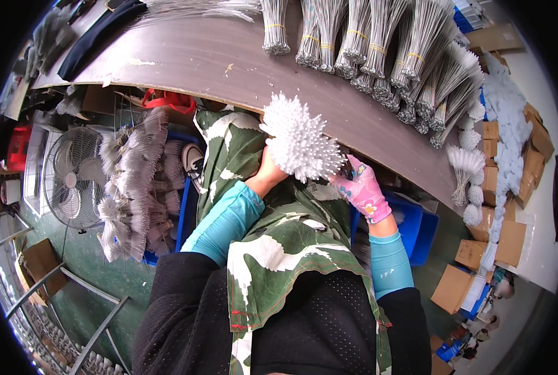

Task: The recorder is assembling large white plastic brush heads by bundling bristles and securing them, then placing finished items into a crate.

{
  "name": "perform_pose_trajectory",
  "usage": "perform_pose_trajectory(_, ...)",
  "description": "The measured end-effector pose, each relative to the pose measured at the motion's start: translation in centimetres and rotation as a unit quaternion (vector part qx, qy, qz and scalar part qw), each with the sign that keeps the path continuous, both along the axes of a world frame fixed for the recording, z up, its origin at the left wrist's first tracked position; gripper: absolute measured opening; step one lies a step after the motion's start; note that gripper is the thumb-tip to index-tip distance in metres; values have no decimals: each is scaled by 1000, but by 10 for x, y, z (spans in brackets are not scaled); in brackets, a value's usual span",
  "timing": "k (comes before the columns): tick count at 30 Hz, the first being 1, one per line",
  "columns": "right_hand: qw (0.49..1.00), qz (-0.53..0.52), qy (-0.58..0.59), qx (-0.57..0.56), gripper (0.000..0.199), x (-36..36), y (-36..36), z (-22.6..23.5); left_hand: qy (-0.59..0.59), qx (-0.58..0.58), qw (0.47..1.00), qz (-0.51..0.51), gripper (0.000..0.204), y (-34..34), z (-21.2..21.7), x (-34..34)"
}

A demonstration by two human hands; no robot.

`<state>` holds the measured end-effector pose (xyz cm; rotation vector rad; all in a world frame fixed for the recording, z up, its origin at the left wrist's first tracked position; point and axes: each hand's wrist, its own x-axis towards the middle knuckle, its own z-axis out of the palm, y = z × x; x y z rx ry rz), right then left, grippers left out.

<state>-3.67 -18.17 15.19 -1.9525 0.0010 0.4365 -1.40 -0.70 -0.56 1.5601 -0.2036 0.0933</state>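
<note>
- Two hands are gripping one white-tipped stem bundle [301,145] at the tabletop [216,62] edge: my bare left hand [270,170] is closing under it, my gloved right hand [361,189] is pinching its side.
- I'm judging it light, bristly and easily splayed; the gathered stems below look like the best hold.
- Tied wire bundles [379,56] are crowding the tabletop on the right.

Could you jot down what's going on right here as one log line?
left hand: holds white-tipped wire bunch | right hand: patterned glove, touching bunch | table: banded wire bundles | floor: fan
</note>
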Motion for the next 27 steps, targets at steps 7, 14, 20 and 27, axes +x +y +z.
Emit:
perform_pose_trajectory(7, 999, -8, -41, -32, 33, -1, -1, -11, -24, 19, 999, -20, 30, 2, -15, 5)
perform_pose_trajectory(14, 997, 49, -42, 34, 57, 2, 10, -9, 1, -38, 997, -61, 33, 5, -57, 6)
perform_pose_trajectory(20, 957, 43, 18, 287, 67, -8, 3, -11, -5, 65, 967, -247, 35, 18, 31, -5)
perform_pose_trajectory(27, 947, 55, -177, 263, 71, -5, 4, 17, -92, 292, 907, -289, 39, 25, 174, -5)
